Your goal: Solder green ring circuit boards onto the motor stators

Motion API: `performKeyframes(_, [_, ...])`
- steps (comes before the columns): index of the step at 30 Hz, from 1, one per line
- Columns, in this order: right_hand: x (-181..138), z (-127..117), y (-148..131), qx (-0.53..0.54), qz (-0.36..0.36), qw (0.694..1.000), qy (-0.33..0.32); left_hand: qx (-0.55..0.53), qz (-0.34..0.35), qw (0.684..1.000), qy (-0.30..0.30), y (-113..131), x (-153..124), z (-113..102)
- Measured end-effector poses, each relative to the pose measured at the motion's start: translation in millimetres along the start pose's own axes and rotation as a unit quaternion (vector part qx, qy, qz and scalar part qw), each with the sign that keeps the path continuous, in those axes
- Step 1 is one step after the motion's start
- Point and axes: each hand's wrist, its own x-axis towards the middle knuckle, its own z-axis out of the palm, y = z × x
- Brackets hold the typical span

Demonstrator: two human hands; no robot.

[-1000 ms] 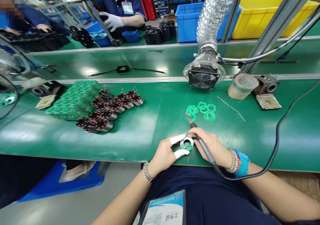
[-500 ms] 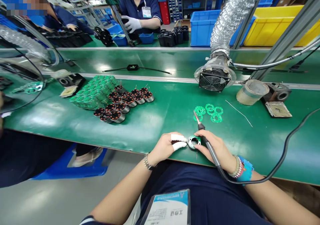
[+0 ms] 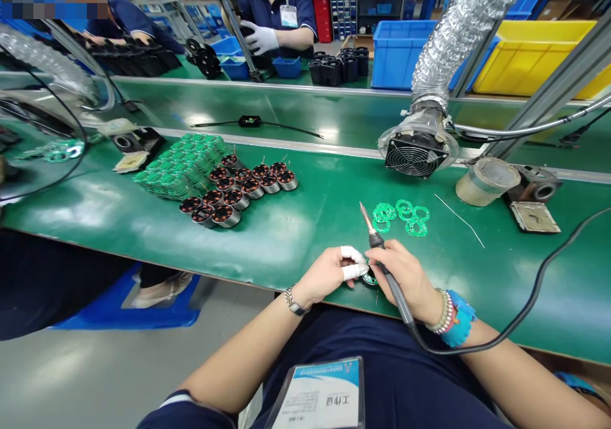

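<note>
My right hand (image 3: 409, 277) is closed round a soldering iron (image 3: 399, 295), whose bare tip points up and away from me. My left hand (image 3: 327, 272), white covers on its fingertips, pinches the edge of a small round motor stator (image 3: 370, 281) with a green ring board on top. That stator sits low at the table's near edge, largely hidden behind the fingers of both hands. Fingertips of my right hand also reach to it. Just beyond my hands lie several loose green ring circuit boards (image 3: 384, 212).
Several copper-wound stators (image 3: 226, 215) stand left of centre, beside stacked green boards (image 3: 184, 161). A fume fan (image 3: 414, 156) on a foil duct hangs at the back. Solder wire (image 3: 459, 220), a round tub (image 3: 487, 182) and an iron stand (image 3: 537, 190) are at right. Co-workers sit opposite.
My hands have drawn closer together over the stator, and my left fingers now cover more of it. The soldering iron's tip has shifted slightly left and up. The view has tilted a little.
</note>
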Motion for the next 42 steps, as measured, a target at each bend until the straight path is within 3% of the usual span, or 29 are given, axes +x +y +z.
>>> performKeyframes(6, [-2,-6,-9,0.036,0.051,0.998,0.016,-0.005,0.022,1.000,0.007,-3,-4,-1])
performKeyframes(10, [-9,-28,-16,0.055,0.092,0.994,0.031,0.003,0.015,1.000,-0.003,-5,-4,-5])
performKeyframes(17, [-19,-60,-26,0.101,0.086,0.991,0.020,-0.023,0.020,1.000,0.001,-9,-3,-7])
performKeyframes(23, [-16,-58,-28,0.114,0.124,0.986,0.002,-0.023,0.017,1.000,0.012,-9,-3,-6])
performKeyframes(42, [-17,-57,-25,0.112,0.118,0.987,0.010,-0.025,0.016,0.999,0.016,-8,-3,-5])
